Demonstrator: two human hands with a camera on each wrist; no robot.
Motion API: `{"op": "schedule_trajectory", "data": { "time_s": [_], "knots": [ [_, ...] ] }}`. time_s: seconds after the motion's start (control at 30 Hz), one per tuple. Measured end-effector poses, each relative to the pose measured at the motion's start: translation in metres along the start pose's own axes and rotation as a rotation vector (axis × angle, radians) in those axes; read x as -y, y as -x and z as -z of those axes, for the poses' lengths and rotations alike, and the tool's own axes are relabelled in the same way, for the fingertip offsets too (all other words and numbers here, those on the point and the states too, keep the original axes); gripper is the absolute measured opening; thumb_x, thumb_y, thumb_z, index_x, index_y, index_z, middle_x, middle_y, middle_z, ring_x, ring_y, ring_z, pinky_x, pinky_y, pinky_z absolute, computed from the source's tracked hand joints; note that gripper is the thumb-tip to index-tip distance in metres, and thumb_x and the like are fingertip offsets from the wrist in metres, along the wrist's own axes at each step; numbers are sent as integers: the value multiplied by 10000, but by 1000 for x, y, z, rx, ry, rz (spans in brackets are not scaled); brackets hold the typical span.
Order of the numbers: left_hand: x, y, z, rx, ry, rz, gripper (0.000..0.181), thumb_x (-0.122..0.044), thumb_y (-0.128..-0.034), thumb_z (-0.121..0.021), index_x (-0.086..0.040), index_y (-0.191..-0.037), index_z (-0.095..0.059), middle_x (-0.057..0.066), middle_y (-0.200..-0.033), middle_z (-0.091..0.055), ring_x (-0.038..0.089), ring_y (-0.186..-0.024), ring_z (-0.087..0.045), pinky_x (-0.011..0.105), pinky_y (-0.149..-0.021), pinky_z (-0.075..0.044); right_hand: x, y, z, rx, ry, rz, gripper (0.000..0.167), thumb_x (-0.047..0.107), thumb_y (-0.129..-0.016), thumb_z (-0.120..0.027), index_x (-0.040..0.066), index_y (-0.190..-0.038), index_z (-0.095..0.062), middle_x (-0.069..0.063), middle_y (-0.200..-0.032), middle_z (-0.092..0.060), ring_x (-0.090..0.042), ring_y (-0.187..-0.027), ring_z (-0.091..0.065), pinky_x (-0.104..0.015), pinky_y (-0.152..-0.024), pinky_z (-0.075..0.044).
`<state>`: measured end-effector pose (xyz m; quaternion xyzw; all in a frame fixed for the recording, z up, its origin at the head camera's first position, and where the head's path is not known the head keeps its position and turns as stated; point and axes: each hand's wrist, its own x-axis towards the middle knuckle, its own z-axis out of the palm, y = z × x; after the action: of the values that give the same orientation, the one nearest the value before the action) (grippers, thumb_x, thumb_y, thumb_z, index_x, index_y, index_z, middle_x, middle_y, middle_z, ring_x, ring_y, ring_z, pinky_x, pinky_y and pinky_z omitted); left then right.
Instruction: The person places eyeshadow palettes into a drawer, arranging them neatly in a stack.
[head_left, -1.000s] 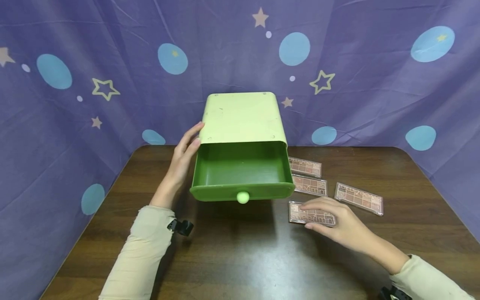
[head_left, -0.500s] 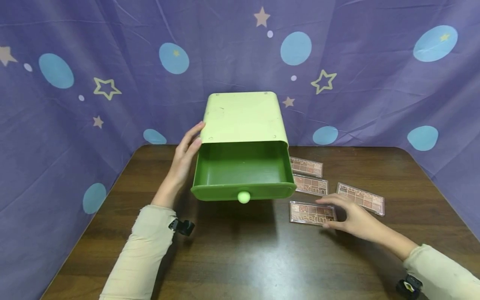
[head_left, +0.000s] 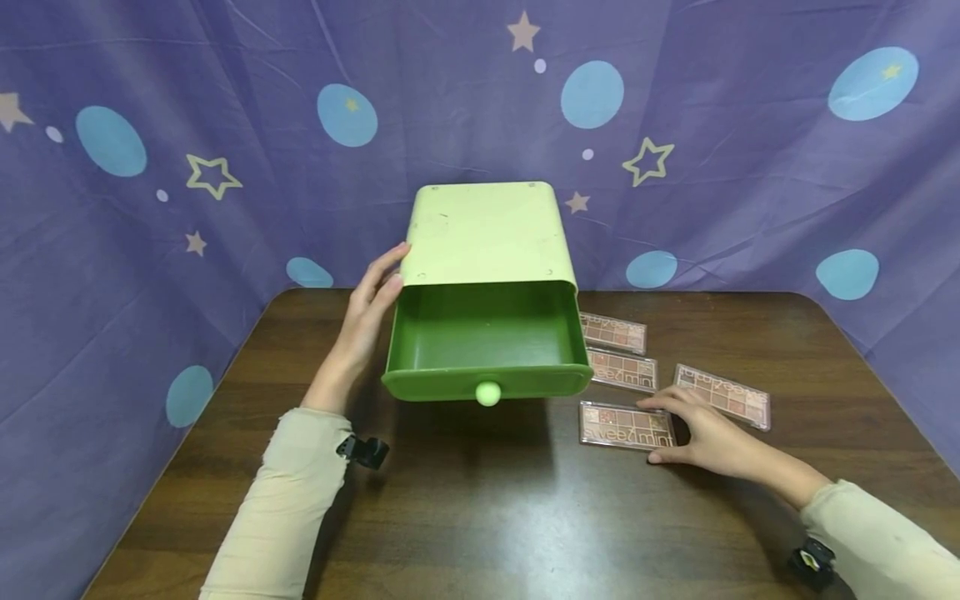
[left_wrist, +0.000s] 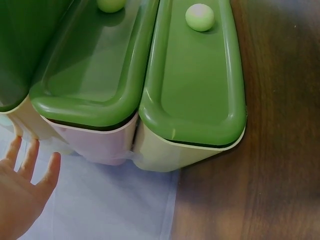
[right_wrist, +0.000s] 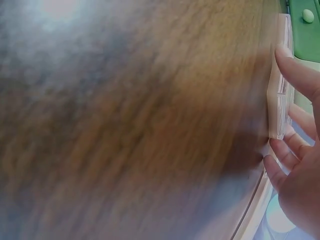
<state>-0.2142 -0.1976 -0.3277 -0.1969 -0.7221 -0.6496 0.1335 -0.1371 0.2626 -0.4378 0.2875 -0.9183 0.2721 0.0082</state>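
Note:
A light green drawer cabinet (head_left: 487, 233) stands at the middle of the table, its dark green top drawer (head_left: 487, 333) pulled out. My left hand (head_left: 363, 312) rests its fingertips on the cabinet's left side; the left wrist view shows these fingers fairly straight and spread. To the cabinet's right lies a flat eyeshadow palette (head_left: 618, 427) with a clear lid, "sweet mint" lettered on it. My right hand (head_left: 701, 437) pinches this palette by its right end, thumb at the near edge and index finger at the far edge. Its other fingers are partly hidden in the head view.
Two more palettes, a far one (head_left: 615, 333) and a middle one (head_left: 622, 371), lie beside the cabinet, partly hidden by it. Another palette (head_left: 723, 396) lies slanted behind my right hand. Lower drawers with a round knob (left_wrist: 200, 17) are pushed in. A purple curtain (head_left: 480, 100) hangs behind.
My right hand has shifted right, from over the palette's middle to its right end, and the palette has stayed put. The left hand and cabinet look unchanged.

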Motion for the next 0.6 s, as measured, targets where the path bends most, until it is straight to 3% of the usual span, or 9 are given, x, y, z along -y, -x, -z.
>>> {"op": "schedule_trajectory", "data": {
  "time_s": [0.43, 0.6],
  "knots": [
    [0, 0, 0, 4, 0, 3, 491, -170, -1008, -458, -45, -1482, -436, 17, -1540, -382, 185, -1281, -425, 358, -1099, -327, 6, -2, 5, -26, 46, -19, 629, 353, -683, -901, 67, -1196, -676, -77, -1151, -627, -335, -1101, -560, -587, -929, -470],
    [0, 0, -1, 2, 4, -5, 490, -168, -1006, -457, -40, -1478, -440, 19, -1539, -385, 185, -1283, -427, 355, -1100, -330, 10, 4, 15, -64, 15, -7, 626, 356, -688, -900, 100, -1212, -672, -103, -1179, -641, -387, -1138, -532, -661, -923, -420]
  ]
}}
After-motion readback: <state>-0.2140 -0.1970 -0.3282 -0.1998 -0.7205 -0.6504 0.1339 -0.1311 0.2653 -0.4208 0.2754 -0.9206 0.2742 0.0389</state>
